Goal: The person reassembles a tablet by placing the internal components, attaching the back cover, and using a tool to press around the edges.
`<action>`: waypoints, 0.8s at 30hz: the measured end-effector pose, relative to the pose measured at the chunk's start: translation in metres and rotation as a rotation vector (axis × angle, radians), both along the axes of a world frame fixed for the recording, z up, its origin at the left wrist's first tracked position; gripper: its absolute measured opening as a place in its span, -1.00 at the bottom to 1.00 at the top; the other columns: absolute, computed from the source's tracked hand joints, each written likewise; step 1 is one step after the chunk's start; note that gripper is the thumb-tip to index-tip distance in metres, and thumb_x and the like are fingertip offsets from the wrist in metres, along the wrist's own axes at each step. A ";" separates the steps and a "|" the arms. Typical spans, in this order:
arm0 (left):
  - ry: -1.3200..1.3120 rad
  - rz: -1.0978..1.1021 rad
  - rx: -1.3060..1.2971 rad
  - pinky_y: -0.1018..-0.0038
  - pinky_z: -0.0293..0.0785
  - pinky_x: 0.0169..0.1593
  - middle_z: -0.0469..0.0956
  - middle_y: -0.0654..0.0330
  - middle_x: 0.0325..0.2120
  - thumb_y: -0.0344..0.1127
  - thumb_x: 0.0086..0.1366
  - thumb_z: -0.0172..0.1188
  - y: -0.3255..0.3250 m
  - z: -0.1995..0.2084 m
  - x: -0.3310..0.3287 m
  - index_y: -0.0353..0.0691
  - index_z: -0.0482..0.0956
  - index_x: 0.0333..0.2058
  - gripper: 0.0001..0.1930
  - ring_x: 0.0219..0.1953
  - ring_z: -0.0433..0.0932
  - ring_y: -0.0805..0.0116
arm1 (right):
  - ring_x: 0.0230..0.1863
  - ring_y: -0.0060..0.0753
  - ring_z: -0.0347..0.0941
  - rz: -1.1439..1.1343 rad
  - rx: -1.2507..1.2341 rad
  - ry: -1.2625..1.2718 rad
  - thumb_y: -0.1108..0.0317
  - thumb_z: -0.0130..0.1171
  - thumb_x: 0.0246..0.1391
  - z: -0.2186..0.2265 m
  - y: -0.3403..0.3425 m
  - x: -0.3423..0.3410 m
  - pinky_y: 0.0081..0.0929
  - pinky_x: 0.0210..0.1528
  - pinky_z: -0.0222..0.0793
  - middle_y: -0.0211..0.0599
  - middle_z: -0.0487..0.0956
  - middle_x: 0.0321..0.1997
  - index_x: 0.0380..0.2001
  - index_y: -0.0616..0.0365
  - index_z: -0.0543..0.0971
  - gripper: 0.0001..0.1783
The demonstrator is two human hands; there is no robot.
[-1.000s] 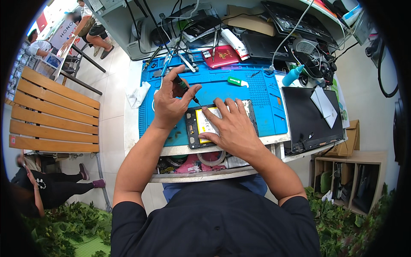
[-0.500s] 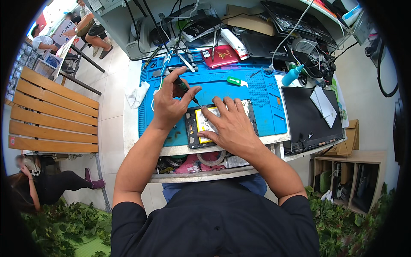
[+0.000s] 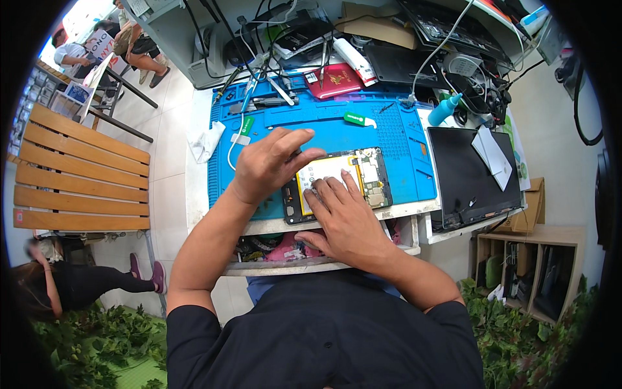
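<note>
An opened tablet [image 3: 375, 177] lies on the blue work mat, with a yellow-edged white battery [image 3: 326, 168] beside its bare circuit board. My right hand [image 3: 346, 227] rests flat over the battery's near part, fingers outstretched, its thumb reaching past the tablet's near edge. Over the tablet's left end, my left hand [image 3: 265, 165] is raised with curled fingers. A dark bit of the screwdriver [image 3: 297, 153] shows between finger and thumb; the rest of the screwdriver, including its tip, is hidden by the hand.
On the blue mat [image 3: 311, 133] lie a green-handled pick [image 3: 358, 120] and metal tools. A red booklet [image 3: 333, 81], a white tube and cables crowd the back. A laptop screen [image 3: 463, 175] lies right. Beneath the tabletop, an open drawer [image 3: 291, 264] juts out. People are at far left.
My right hand has slid nearer to me, uncovering the circuit board and the battery's far part. The left hand has shifted slightly right and down; the screwdriver's green handle and tip no longer show.
</note>
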State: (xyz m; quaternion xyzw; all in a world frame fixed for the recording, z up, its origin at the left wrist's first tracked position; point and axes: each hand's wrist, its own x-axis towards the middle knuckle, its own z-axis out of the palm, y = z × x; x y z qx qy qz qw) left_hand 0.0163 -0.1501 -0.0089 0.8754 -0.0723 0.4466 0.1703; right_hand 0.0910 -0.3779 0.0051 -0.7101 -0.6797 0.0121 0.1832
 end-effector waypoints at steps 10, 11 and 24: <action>0.773 -0.112 -0.087 0.31 0.71 -0.16 0.80 0.09 -0.21 -0.41 0.29 0.51 0.016 0.097 0.005 -0.20 0.73 -0.09 -0.77 -0.22 0.81 0.15 | 0.54 0.25 0.27 -0.029 0.002 0.051 -0.26 0.30 0.31 -0.005 -0.009 -0.007 0.19 0.67 0.03 0.22 0.46 0.41 0.34 0.49 0.49 -0.04; 0.811 -0.090 -0.056 0.29 0.70 -0.16 0.80 0.08 -0.20 -0.40 0.28 0.52 0.018 0.103 0.007 -0.20 0.73 -0.07 -0.74 -0.23 0.80 0.11 | 0.55 0.25 0.27 -0.029 0.000 0.054 -0.26 0.30 0.32 -0.005 -0.009 -0.008 0.19 0.67 0.02 0.22 0.46 0.41 0.35 0.49 0.48 -0.04; 0.887 0.022 0.043 0.19 0.66 -0.04 0.79 0.01 -0.16 -0.32 0.29 0.49 0.009 0.112 0.011 -0.16 0.79 0.01 -0.69 -0.16 0.76 0.00 | 0.60 0.27 0.22 -0.027 0.011 0.093 -0.22 0.32 0.31 -0.012 -0.015 -0.011 0.18 0.68 0.02 0.25 0.44 0.46 0.40 0.49 0.44 -0.03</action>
